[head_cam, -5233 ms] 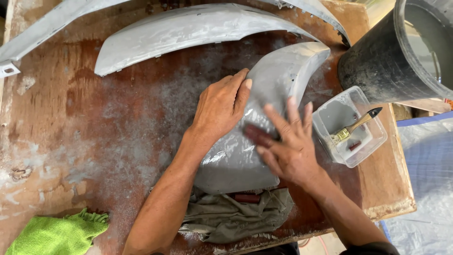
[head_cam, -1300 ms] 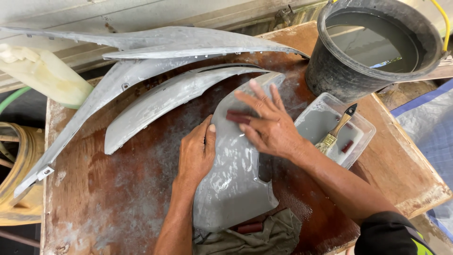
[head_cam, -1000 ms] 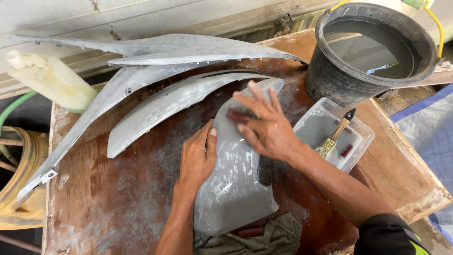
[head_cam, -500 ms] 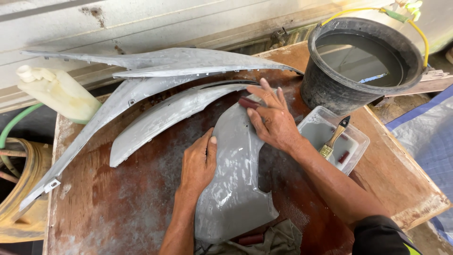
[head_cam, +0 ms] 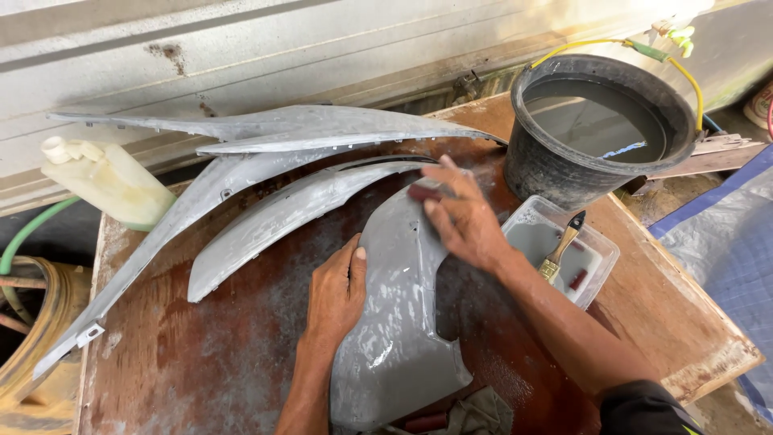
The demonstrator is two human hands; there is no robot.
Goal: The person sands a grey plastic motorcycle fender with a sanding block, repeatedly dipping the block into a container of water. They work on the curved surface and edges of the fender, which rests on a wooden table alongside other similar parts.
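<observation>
My right hand [head_cam: 460, 219] lies with the fingers spread flat on the upper end of the grey curved panel [head_cam: 398, 298], and it presses a small dark red sanding block [head_cam: 424, 192] against the surface under the fingertips. My left hand [head_cam: 336, 292] rests open on the left edge of the same panel, palm down, thumb on the grey surface; it grips nothing, it only holds the panel down.

The panel lies in the middle of the wooden table [head_cam: 201, 354], with its long side going from the near edge towards the far side. It is grey and matt, with wet shiny patches in the lower half, and it has a rounded notch cut in its right edge. Its lower end sits partly on an olive cloth [head_cam: 481, 411], where I see another dark red block [head_cam: 424, 422].

Just right of my right hand stands a clear plastic tub [head_cam: 602, 256] with grey water, and a paintbrush [head_cam: 561, 246] leans in it. Behind the tub stands a black bucket [head_cam: 555, 165] full of cloudy water. On the left, three long grey trim pieces [head_cam: 274, 211] lie side by side, dusty and pale. A white plastic jug [head_cam: 109, 181] is beyond the left corner of the table.
</observation>
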